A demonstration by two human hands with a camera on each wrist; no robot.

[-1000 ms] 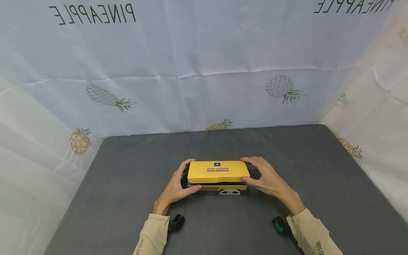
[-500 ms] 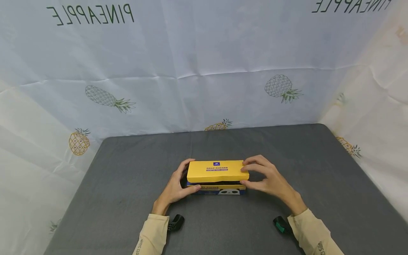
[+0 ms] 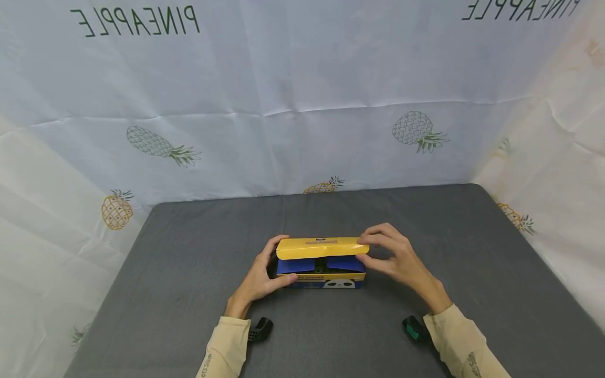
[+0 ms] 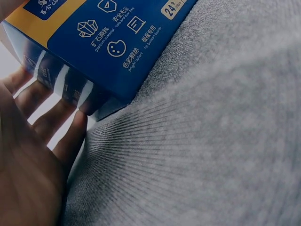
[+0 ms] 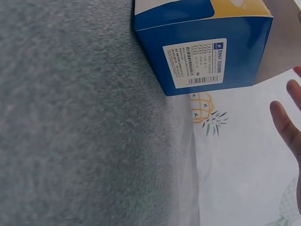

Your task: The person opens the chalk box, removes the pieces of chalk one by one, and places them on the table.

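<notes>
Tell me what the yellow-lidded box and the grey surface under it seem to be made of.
The box looks like thin printed cardboard with a glossy coat: its lid bends as a flap and the blue side shows glare. The table cover looks like ribbed woven fabric, matte.

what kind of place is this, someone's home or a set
Likely a staged recording booth, not a home: pineapple-print sheets hang as walls round a grey cloth-covered table bearing only a yellow and blue box.
</notes>
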